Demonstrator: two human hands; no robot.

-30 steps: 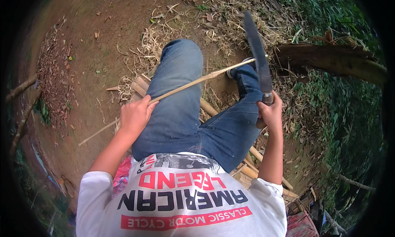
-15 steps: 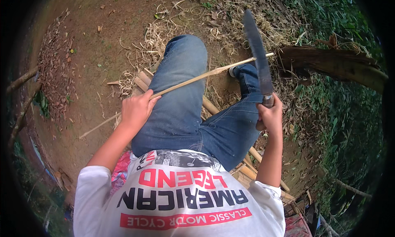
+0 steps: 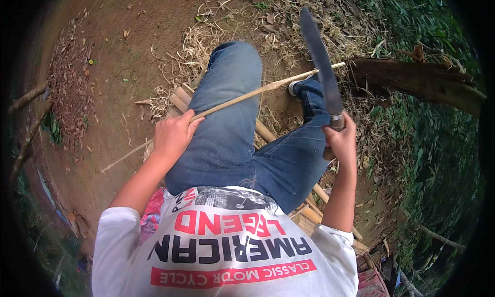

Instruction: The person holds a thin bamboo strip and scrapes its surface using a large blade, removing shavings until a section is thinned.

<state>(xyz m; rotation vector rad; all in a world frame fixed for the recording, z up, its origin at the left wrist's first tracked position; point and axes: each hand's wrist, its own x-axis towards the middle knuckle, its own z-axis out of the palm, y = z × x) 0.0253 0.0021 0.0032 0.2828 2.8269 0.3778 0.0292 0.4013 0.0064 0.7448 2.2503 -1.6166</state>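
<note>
My left hand (image 3: 174,136) is closed round a thin bamboo strip (image 3: 240,97) beside my bent left knee. The strip slants across my jeans, rising to the right, and its thin tail sticks out to the left below my hand. In my right hand (image 3: 341,139) is the handle of a machete (image 3: 322,65), its long dark blade pointing away from me. The blade crosses over the strip near the strip's far right end; whether the edge touches it I cannot tell.
I sit on a bamboo bench (image 3: 265,132) whose poles show between and beside my legs. Curly pale shavings (image 3: 191,57) litter the dirt ahead. At the right lies a thick brown log (image 3: 412,77), with green plants (image 3: 438,142) beyond. Thin branches (image 3: 28,98) stand at the far left.
The machete's tip has swung slightly left, while my right hand has shifted a little up and right. The strip's far end has risen slightly. My left hand keeps its hold.
</note>
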